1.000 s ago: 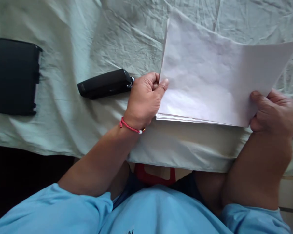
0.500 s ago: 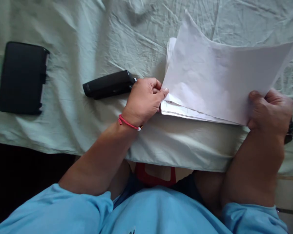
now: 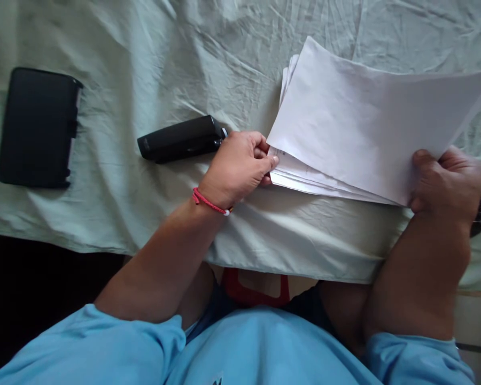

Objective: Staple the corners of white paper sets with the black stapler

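Two hands (image 3: 236, 168) (image 3: 447, 182) hold one paper stack (image 3: 356, 128) (sheet count unclear).

Wrinkled pale green cloth (image 3: 144, 53) over table, dark floor (image 3: 32, 289)

We have a single view, from a camera worn on our head, looking steeply down and forward over our chest and forearms. It sits close: the cloth-covered counter (image 3: 144, 53) fills the upper frame, its near edge crosses the middle, and our lap lies below.
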A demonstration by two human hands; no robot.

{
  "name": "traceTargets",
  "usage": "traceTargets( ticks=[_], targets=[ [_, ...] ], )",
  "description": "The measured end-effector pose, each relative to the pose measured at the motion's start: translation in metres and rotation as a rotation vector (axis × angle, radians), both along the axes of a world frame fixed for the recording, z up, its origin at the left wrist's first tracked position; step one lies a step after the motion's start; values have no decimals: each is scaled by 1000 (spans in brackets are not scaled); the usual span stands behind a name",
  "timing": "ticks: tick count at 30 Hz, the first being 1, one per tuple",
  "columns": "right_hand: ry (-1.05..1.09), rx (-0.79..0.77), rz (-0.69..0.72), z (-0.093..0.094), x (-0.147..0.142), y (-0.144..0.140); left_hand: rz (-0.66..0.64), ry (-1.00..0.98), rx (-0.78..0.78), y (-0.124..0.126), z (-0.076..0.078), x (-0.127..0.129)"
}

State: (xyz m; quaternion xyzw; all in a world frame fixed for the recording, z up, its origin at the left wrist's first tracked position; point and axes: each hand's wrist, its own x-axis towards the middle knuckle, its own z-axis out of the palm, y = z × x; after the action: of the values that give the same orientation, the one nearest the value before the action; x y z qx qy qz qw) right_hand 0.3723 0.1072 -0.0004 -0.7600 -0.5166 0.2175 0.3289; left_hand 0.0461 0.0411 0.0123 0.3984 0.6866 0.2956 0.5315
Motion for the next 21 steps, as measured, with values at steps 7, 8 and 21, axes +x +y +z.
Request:
traceTargets(
  ticks=[7, 8, 21],
  targets=[
    [45, -7, -33, 0, 0, -1, -10, -44, 90, -4, -9, -3],
    [53, 4, -24, -1, 1, -1, -11, -44, 105, -5, -10, -3],
    [16, 15, -26, -4, 4, 1, -59, -130, 83, -6, -12, -6]
  ],
)
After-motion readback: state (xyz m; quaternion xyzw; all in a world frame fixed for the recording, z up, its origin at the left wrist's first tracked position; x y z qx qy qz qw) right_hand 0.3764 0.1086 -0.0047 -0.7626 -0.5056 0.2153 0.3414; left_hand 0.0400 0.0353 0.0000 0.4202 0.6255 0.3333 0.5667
